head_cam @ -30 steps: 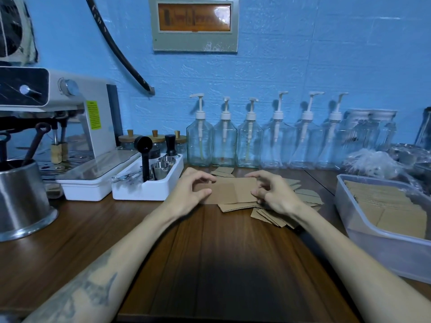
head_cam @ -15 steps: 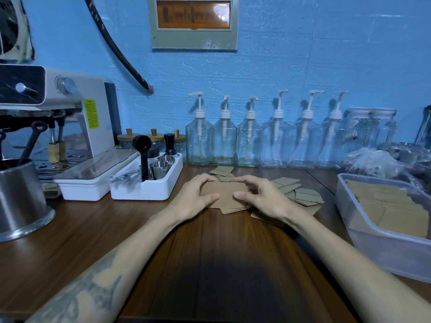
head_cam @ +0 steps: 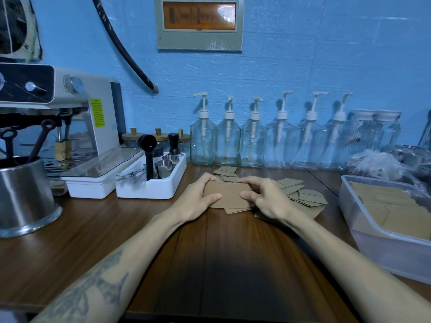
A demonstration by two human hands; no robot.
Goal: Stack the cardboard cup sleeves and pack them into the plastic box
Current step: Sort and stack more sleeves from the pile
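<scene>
Counter [head_cam: 93,241]: espresso machine [head_cam: 70,108] at far left, metal pot [head_cam: 23,194] before it. Tool tray [head_cam: 151,183] just right of the machine's base. Pump bottles [head_cam: 254,138] in a row along the back wall. Loose cup sleeves [head_cam: 303,194] at centre, before the bottles. Plastic box [head_cam: 373,248] at right edge, stacked sleeves [head_cam: 396,210] in it.

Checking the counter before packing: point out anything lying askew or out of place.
Loose cup sleeves lie scattered at mixed angles on the wooden counter right of the stack held by the left hand and right hand; a few more sit behind. Nothing looks spilled or damaged.
</scene>
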